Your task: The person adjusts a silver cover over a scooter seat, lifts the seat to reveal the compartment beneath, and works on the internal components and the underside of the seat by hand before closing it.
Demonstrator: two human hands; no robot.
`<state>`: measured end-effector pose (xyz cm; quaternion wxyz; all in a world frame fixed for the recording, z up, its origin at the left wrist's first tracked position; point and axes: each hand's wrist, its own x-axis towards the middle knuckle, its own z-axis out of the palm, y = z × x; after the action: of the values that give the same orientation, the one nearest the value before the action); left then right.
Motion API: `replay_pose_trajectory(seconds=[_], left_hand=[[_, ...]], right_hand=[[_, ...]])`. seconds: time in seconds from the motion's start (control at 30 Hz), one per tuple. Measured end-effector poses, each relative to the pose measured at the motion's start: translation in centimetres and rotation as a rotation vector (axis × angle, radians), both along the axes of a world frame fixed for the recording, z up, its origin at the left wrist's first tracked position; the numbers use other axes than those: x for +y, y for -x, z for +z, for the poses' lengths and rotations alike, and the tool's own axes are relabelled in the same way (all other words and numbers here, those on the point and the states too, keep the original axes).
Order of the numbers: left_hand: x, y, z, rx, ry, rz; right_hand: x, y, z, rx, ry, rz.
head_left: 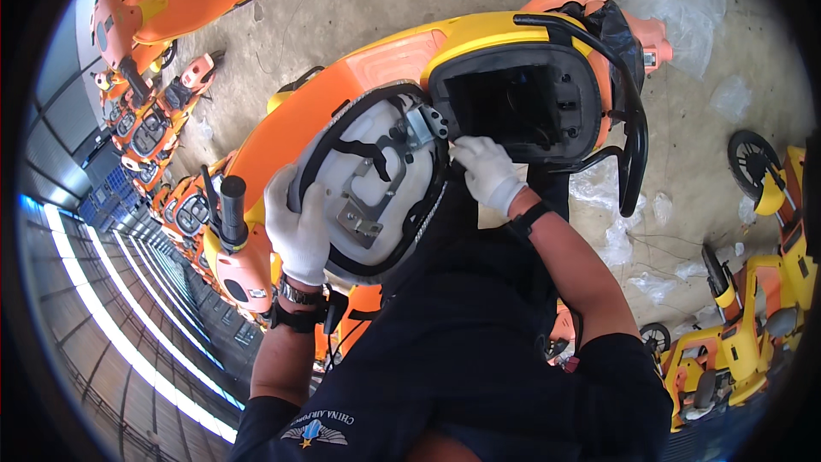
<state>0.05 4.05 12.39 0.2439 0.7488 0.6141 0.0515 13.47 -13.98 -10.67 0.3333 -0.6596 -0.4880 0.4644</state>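
An orange and yellow electric scooter (282, 141) lies across the view in front of me. Its seat (376, 197) is tipped up, with a white underside, a black rim seal and metal brackets facing me. My left hand (295, 222), in a white glove, grips the seat's left rim, thumb on the underside. Near the metal hinge (419, 127), between the seat and the open black storage compartment (517, 103), is my gloved right hand (486, 173). Its fingers are curled together at the compartment's edge; what they hold, if anything, is hidden.
A black tubular rear rack (633, 137) curves round the scooter's right end. Several more scooters (162, 128) stand at the left, and yellow ones (740, 334) at the lower right. Clear plastic wrapping (676, 17) litters the concrete floor.
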Motion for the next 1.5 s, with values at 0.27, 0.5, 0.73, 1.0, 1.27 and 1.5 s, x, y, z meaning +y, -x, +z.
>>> replay_pose_trajectory(seconds=[0.27,0.5,0.73,1.0,1.27,1.5], left_hand=[[-0.2,-1.0,0.2,0.042,-0.014,0.027],[-0.4,-1.6,0.4,0.078,-0.008,0.047],[-0.3,-1.4,0.1,0.084,-0.016,0.039],[-0.5,-2.9,0.3,0.060,0.049,0.139],[-0.5,-3.5,0.2,0.205,-0.017,0.068],[-0.7,-1.9,0.3,0.136,0.021,0.084]], right_hand=[[0.0,4.4,-3.2,-0.260,-0.274,0.402],[-0.1,3.4,-3.0,-0.075,-0.411,0.411],[0.7,4.3,-2.8,-0.042,-0.412,0.449],[-1.1,5.5,-3.7,0.028,-0.488,0.418],[0.4,7.5,-4.2,0.049,-0.547,0.328],[1.6,6.0,-2.8,0.019,-0.517,0.658]])
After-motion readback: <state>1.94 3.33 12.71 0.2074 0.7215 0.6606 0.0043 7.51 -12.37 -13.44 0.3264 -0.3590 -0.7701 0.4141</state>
